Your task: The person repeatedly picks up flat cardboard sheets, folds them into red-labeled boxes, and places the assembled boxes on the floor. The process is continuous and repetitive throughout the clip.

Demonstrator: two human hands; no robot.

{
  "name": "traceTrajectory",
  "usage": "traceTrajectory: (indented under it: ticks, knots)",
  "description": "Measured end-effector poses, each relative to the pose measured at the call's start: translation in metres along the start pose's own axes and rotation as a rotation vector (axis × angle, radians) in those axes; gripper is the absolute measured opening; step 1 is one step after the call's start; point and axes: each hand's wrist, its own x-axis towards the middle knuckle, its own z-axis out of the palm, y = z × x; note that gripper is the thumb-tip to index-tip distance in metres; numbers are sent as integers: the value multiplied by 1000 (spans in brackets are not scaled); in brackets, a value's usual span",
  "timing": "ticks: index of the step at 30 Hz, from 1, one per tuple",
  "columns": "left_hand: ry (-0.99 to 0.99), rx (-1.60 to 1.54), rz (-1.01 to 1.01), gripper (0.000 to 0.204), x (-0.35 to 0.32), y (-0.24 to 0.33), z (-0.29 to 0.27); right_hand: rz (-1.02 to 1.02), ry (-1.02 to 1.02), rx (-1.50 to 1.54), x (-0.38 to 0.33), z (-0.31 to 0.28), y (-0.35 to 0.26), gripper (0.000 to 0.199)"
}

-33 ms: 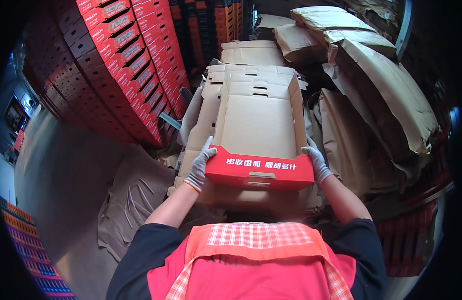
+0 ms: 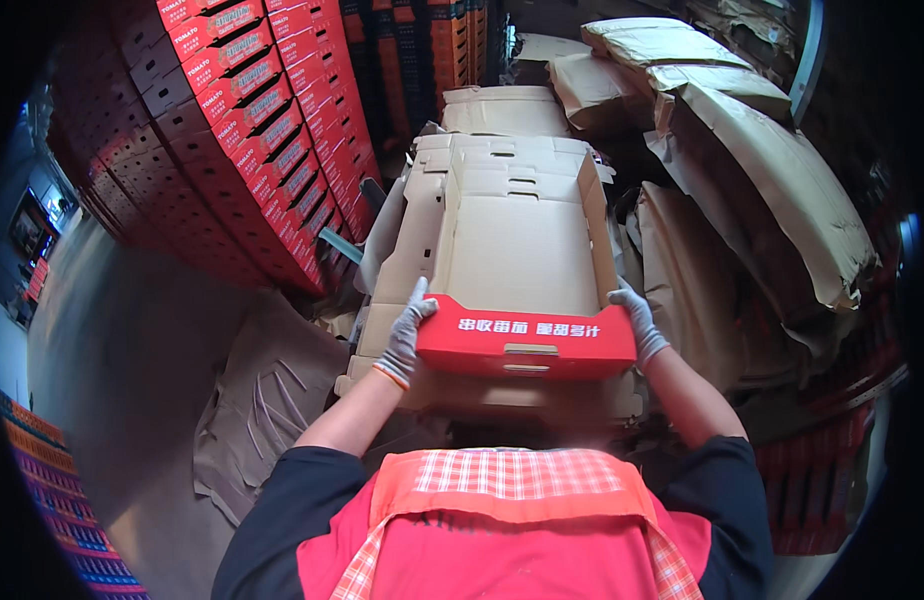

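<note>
A cardboard box (image 2: 522,250), partly folded up, lies in front of me with its plain brown inside facing up. Its near end wall (image 2: 527,340) is red with white print and has a slot in the middle. The two long side walls stand up, while the far end lies flat. My left hand (image 2: 406,335), in a grey-white glove with an orange cuff, is closed on the near left corner. At the near right corner my right hand (image 2: 639,320), gloved too, grips the box. Beneath it are flat cardboard blanks (image 2: 394,265).
Tall stacks of red boxes (image 2: 272,130) rise at the left, with orange and dark stacks (image 2: 452,45) behind. Paper-wrapped bundles (image 2: 772,180) are heaped at the right. Crumpled brown paper (image 2: 272,390) with straps covers the floor at my left. Coloured crates (image 2: 62,500) stand at the lower left.
The box's near red wall and both hands have shifted very slightly to the right. The grip on the corners is the same.
</note>
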Motion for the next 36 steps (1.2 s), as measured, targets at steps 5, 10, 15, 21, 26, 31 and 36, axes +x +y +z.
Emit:
traceTrajectory:
  ticks: [5,10,15,21,26,31,36]
  knots:
    - [-4,-370,-97,50,-41,-21,39,-287,-289,-279,-37,40,-108,68]
    - [-146,-586,-402,40,-64,-81,61,-549,-383,-830,-120,145,-187,72]
    - [-162,50,-768,48,-78,-75,66,-984,-436,-1642,-133,209,-161,52]
    - [-465,1421,1147,66,-133,63,151,-956,-126,-1622,-74,228,-143,40]
    - [-400,1920,870,100,-87,145,235,-982,-306,-1511,-77,214,-152,34]
    - [-667,1843,762,89,-60,160,257,-1189,-76,-1430,-94,180,-171,29]
    - [-785,1636,851,82,-44,158,255,-873,-207,-1421,-92,163,-193,27]
